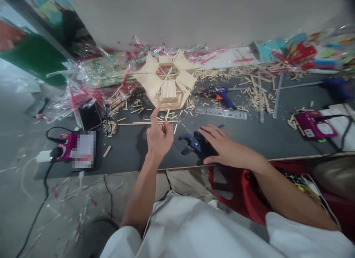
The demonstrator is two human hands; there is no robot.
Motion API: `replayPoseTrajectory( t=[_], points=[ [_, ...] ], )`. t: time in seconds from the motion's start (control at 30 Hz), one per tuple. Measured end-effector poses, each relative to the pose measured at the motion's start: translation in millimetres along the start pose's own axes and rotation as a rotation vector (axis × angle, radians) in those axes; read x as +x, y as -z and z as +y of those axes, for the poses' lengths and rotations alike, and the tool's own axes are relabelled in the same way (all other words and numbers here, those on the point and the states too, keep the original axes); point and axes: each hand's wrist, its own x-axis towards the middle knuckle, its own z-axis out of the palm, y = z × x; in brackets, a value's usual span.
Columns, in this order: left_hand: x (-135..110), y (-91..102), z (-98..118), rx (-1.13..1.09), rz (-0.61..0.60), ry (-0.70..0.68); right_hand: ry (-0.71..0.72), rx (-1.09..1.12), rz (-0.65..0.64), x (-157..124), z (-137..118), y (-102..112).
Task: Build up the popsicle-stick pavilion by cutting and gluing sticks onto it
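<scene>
My left hand (160,138) is closed, with a short thin wooden stick (167,114) pinched between its fingers and pointing up. Just beyond it stands a model built of wooden sticks (168,88), with flared, petal-like panels around its top. My right hand (227,147) has its fingers stretched out above the dark handles of a blue hooked-jaw cutter (193,142) lying on the table. Whether the palm touches the handles is hidden. Long thin sticks (133,123) lie left of my left hand.
A blue glue gun (225,97) and a clear ruler (222,112) lie right of the model. Stick offcuts (260,93) litter the dark table (124,150). Purple power boxes (316,124) with cables, a phone (90,115) and plastic wrappers (83,90) lie around. A red chair (246,187) stands below.
</scene>
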Motion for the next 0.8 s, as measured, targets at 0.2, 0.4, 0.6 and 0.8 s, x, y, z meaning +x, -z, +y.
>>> replayPoseTrajectory(
  t=[0.2, 0.4, 0.6, 0.8],
  points=[
    [-18, -8.5, 1, -0.086, -0.109, 0.004, -0.111, -0.195, 0.118, -19, -19, -24],
    [-24, -13.7, 1, -0.130, -0.105, 0.023, -0.213, -0.171, 0.146, -36, -23, -17],
    [-18, -24.3, -8, -0.212, -0.131, 0.030, -0.324, 0.177, 0.051, -40, -17, 16],
    [-18, -27.9, -9, -0.247, -0.168, -0.055, -0.213, 0.282, -0.032, -15, -25, 32]
  ],
)
